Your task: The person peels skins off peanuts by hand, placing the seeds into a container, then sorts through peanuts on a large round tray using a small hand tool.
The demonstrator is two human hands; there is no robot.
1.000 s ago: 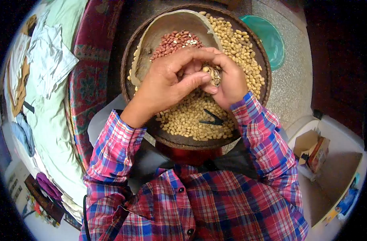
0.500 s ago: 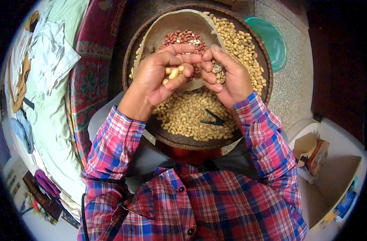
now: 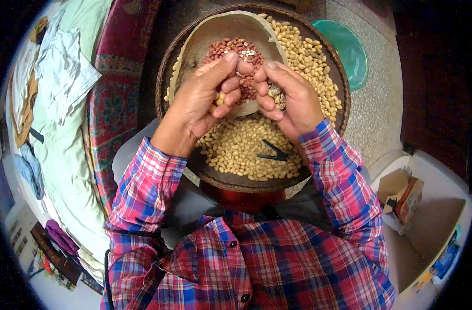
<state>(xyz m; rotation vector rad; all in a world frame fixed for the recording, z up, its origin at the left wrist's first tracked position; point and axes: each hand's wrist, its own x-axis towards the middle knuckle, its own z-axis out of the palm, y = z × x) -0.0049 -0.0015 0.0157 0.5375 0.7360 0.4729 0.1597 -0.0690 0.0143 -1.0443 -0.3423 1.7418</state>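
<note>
1. The left hand's [image 3: 207, 95] grip was curled around unshelled peanuts [image 3: 220, 98].
2. The right hand's [image 3: 292, 98] grip was folded around broken shells [image 3: 276, 96].
3. Beneath, a bowl [image 3: 199, 44] of red kernels [image 3: 220, 50] rested in a round tray [image 3: 230, 183].
4. A green basin [image 3: 344, 49] stood on the speckled floor [image 3: 378, 98].

Long-sleeved plaid shirt [image 3: 308, 253] in red, blue, pink and white, with dark round buttons [image 3: 233, 244].
</note>
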